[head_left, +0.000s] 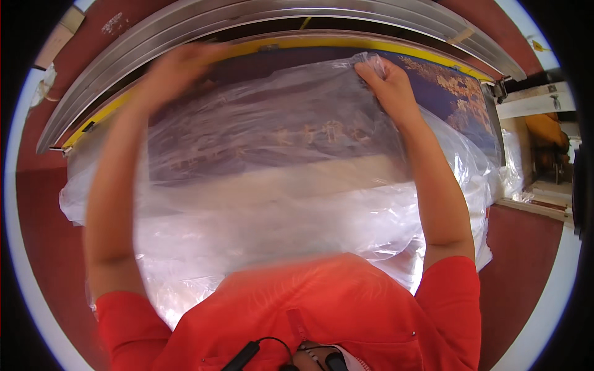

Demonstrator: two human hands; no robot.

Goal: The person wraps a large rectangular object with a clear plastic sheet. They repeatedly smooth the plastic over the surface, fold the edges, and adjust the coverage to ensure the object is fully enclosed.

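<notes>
nearest the camera, the person's red shirt (322, 309) fills the lower centre of the view, with a black cable and clip (247, 353) lying on the chest. both bare forearms rise from the short sleeves and reach away from the body over a large clear plastic sheet (278, 204), which is crumpled and drapes across the whole work surface and partly over the shirt. beneath the sheet lies a pale band of material (297, 179), and beyond it a dark blue panel with gold markings (445, 86), edged by a yellow strip (346, 43). the right hand (387, 77) is closed, pinching a bunched fold of the plastic sheet at the far edge of the panel. the left hand (176, 68) is at the far left edge of the sheet, touching it, but it is motion-blurred and its grip cannot be told. furthest away, curved grey metal rails (247, 18) arc over a dark red floor (37, 216).
</notes>
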